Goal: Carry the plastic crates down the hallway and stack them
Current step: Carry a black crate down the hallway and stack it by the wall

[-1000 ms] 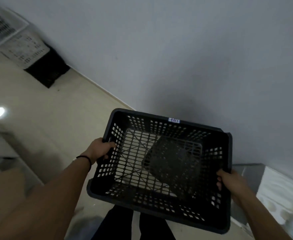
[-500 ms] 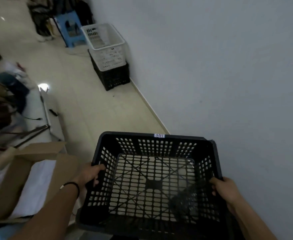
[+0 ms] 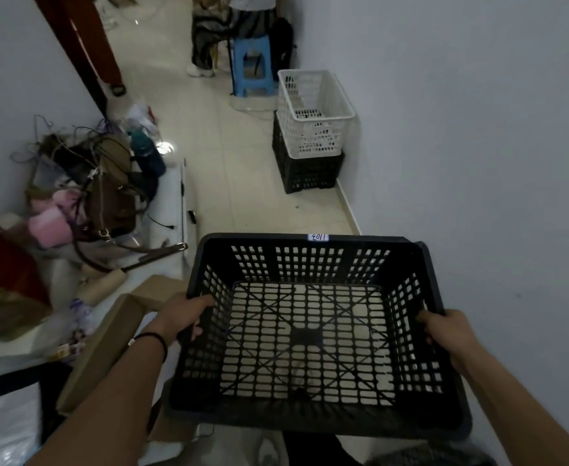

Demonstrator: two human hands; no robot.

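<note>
I carry an empty black plastic crate [image 3: 306, 264] with latticed walls and floor in front of me, above the floor. My left hand [image 3: 184, 316] grips its left rim, with a black band on the wrist. My right hand [image 3: 449, 331] grips its right rim. A small white label sits on the far rim. Further down the hallway, against the right wall, a white crate [image 3: 313, 112] is stacked on another black crate [image 3: 305, 173].
A grey wall runs along the right. On the left lie a heap of bags and cables [image 3: 95, 183], open cardboard boxes [image 3: 108, 334] and white sheets. A blue stool [image 3: 251, 67] and a person's legs [image 3: 202, 45] stand at the far end. Beige floor [image 3: 242, 203] runs between.
The view has swung from the wall towards the hallway, so the stacked crates now appear ahead and closer. Both hands keep their grip on the black crate.
</note>
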